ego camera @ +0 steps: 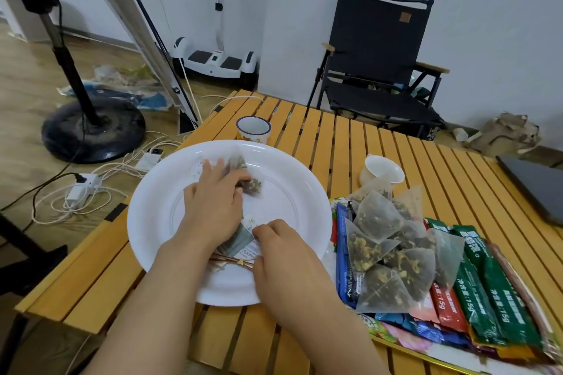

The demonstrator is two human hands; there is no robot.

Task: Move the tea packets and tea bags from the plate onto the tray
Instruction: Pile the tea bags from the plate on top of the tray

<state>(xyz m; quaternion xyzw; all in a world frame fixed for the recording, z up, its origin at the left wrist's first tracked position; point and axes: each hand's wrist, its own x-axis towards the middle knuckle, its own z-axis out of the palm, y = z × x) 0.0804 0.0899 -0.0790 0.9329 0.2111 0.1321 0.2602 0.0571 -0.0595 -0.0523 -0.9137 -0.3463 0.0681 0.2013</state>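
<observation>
Left hand (216,201): curled over a tea bag (248,181) on the plate (292,192)
Right hand (283,250): pinching a grey packet (240,240) at plate's near side
Tray (393,341): right on desk (365,137), piled with packets, bags

Evenly lit by soft, diffuse indoor light, with only faint shadows under the round white plastic plate (292,192) on the slatted yellow wooden tabletop (380,143). Mild sheen on the plate rim. Strong wide-angle bending at the edges, the black floor-stand pole (58,39) leaning inward. Slight smearing on the coloured foil tea packets (487,289) at lower right.
</observation>
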